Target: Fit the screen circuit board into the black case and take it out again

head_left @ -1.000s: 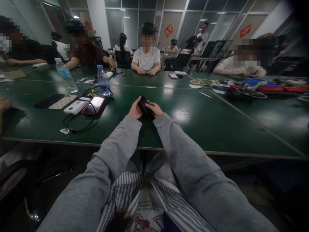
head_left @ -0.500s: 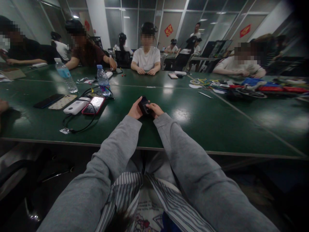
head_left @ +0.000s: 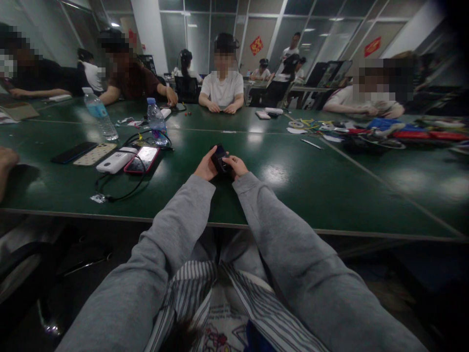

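Note:
Between my hands is a small black handheld device [head_left: 219, 153] with a dark glossy face, tilted up just above the green table [head_left: 293, 195]. My left hand [head_left: 205, 166] is closed round its left side, the thumb along the edge. On the right, my right hand [head_left: 239, 166] grips the lower right part, and its thumb lies on the front face. The fingers behind the device are hidden. I cannot make out its exact kind or what its face shows.
Left of my hands lie a red-edged phone [head_left: 148, 159], a white power bank [head_left: 116, 161] with a black cable, and two more phones. Two water bottles [head_left: 157, 122] stand behind them. A pen [head_left: 311, 144] and a cable heap [head_left: 388, 134] lie right. A co-worker's hand [head_left: 7, 164] rests at the left edge.
My hands and the black device stay almost in place. At the left edge, a co-worker's hand has come further into view. A standing person in the background has shifted slightly left.

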Tool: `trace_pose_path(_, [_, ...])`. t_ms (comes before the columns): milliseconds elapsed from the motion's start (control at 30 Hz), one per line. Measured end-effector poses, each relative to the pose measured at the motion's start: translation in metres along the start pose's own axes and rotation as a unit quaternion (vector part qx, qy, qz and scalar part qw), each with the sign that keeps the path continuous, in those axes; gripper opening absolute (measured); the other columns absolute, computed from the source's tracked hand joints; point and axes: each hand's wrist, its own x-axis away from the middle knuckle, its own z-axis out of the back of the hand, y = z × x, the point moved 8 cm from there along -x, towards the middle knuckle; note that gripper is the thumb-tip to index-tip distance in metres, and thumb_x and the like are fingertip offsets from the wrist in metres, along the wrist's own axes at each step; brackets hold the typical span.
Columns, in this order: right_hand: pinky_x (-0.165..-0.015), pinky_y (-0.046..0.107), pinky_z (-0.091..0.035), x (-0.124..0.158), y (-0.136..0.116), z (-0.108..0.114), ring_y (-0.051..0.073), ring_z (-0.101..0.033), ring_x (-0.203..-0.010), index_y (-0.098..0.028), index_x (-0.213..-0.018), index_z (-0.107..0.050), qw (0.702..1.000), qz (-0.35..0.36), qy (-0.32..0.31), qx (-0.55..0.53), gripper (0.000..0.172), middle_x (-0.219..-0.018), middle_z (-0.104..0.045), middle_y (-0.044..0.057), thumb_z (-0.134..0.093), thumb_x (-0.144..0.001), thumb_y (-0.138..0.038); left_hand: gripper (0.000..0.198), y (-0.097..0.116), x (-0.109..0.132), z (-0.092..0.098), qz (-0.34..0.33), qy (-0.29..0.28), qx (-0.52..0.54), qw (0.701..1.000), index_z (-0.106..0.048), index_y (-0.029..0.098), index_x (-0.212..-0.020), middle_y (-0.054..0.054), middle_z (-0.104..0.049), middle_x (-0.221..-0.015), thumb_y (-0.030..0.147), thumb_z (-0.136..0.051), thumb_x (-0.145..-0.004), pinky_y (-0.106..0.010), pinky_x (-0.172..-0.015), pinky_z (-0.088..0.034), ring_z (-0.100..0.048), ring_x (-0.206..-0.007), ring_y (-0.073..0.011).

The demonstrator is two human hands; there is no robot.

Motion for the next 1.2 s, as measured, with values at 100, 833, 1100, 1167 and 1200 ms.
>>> trace_pose_path(100, [-0.056,0.025,-0.045,0.0,-0.001,0.0,0.01,-0.053,-0.056,-0.023,-0.06,-0.039,1.0,0.002,-0.001,0.0,0.052,-0.055,-0.054,-0.008,-0.087,-0.049,-0.041,0.044,0.0,-0.001,0.0,0.0,-0.006,-0.002,1.0,-0.068,0.011,-0.115,-0.012,-0.075,-0.097,0.046,-0.058,-0.09,-0.036,-0.096,-0.048,-0.069,-0.096,-0.0227])
trace_pose_path(833, [-0.06,0.025,-0.047,-0.005,0.011,0.002,0.01,-0.056,-0.06,-0.022,-0.066,-0.048,0.999,-0.027,0.0,-0.021,0.048,-0.061,-0.06,-0.006,-0.088,-0.047,-0.039,0.045,-0.001,-0.006,0.009,-0.003,0.007,-0.025,1.0,-0.068,0.012,-0.115,-0.008,-0.075,-0.096,0.048,-0.058,-0.089,-0.033,-0.09,-0.051,-0.069,-0.085,-0.0182])
trace_pose_path(1100, [-0.06,0.025,-0.047,-0.004,0.011,0.002,0.011,-0.058,-0.061,-0.022,-0.07,-0.05,0.999,-0.041,0.0,-0.015,0.043,-0.064,-0.062,-0.005,-0.087,-0.053,-0.036,0.044,-0.001,-0.004,0.01,-0.001,0.015,-0.032,0.999,-0.069,0.012,-0.113,-0.01,-0.075,-0.097,0.048,-0.059,-0.089,-0.034,-0.089,-0.052,-0.07,-0.089,-0.02])
trace_pose_path(1167, [-0.061,0.025,-0.047,-0.003,0.011,0.002,0.011,-0.057,-0.061,-0.022,-0.07,-0.05,0.999,-0.04,0.0,-0.014,0.043,-0.063,-0.061,-0.006,-0.087,-0.054,-0.036,0.043,-0.001,-0.004,0.009,-0.001,0.012,-0.03,0.999,-0.069,0.011,-0.111,-0.01,-0.075,-0.096,0.048,-0.058,-0.089,-0.034,-0.089,-0.052,-0.07,-0.088,-0.0197])
trace_pose_path(1200, [-0.061,0.025,-0.047,-0.003,0.011,0.002,0.011,-0.057,-0.061,-0.022,-0.069,-0.05,0.999,-0.039,0.0,-0.014,0.043,-0.062,-0.06,-0.006,-0.087,-0.054,-0.036,0.043,-0.001,-0.004,0.008,-0.001,0.011,-0.029,1.0,-0.069,0.011,-0.11,-0.01,-0.075,-0.096,0.047,-0.059,-0.089,-0.033,-0.088,-0.052,-0.07,-0.088,-0.0196])
